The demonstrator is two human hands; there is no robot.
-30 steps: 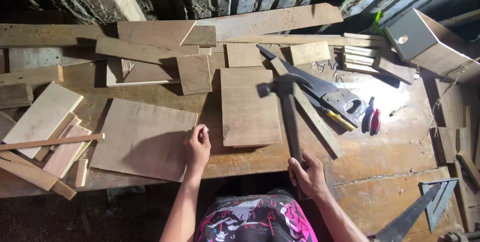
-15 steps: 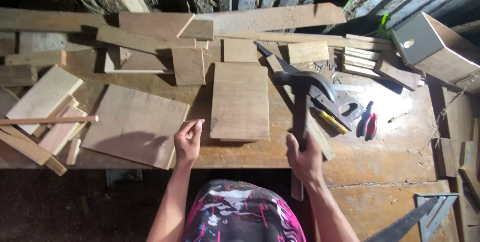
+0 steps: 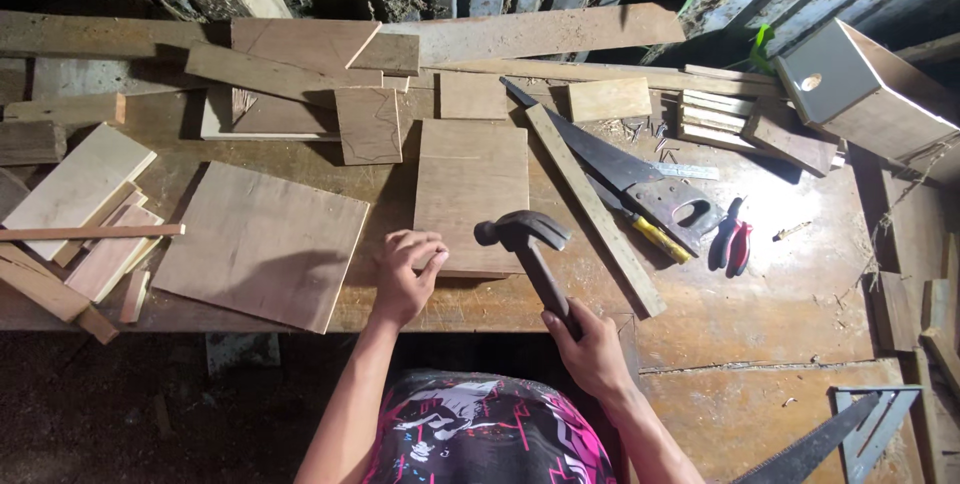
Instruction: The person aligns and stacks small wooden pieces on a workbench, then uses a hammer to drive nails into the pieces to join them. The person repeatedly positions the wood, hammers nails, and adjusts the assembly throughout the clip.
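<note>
Nailing step: right hand (image 3: 592,352) clamps hammer (image 3: 528,249) raised; left fingers (image 3: 425,249) pinch together at board (image 3: 470,194) edge; strike needs aim

Both arms are bare from elbow to hand, with no sleeves, gloves, rings or watch. The left hand (image 3: 408,271) and right hand (image 3: 592,351) are ungloved. Near the bottom edge, a black garment (image 3: 490,434) carries pink and white printed graphics.

Dark hammer (image 3: 523,232), tan plywood board (image 3: 470,189), red-handled pliers (image 3: 738,247), yellow-handled screwdriver (image 3: 655,235), pink-and-black patterned shirt (image 3: 490,434).
</note>
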